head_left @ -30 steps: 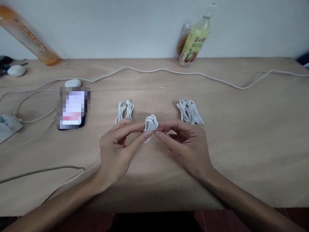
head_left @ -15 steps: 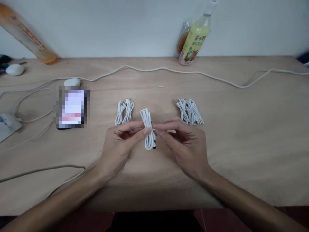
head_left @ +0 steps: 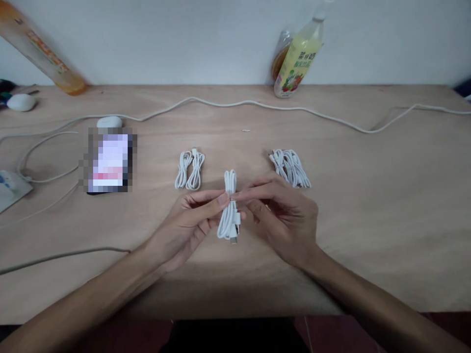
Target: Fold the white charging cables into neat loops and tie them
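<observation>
Between my hands, above the table, is a coiled white USB cable (head_left: 227,223), bound at its middle, with its plugs pointing down toward me. My left hand (head_left: 191,220) pinches the bundle at its waist between thumb and fingers. From the other side, the fingertips of my right hand (head_left: 285,211) are closed in at the bound middle, its other fingers curled. Whether a small tie is between those fingertips is too fine to make out. Beyond my left hand lie two similar coiled cables (head_left: 195,171) side by side. Several more bundled cables (head_left: 290,166) lie beyond my right hand.
A phone (head_left: 110,162), blurred out, lies at the left by a white case (head_left: 109,122). A long white cord (head_left: 243,103) crosses the back of the table. A yellow drink bottle (head_left: 299,61) and an orange bottle (head_left: 47,54) stand by the wall. A power strip (head_left: 13,191) sits far left.
The cable bundle has turned more upright and dropped slightly, so its plugs now show at the lower end. My right thumb has drawn back a little from the bundle.
</observation>
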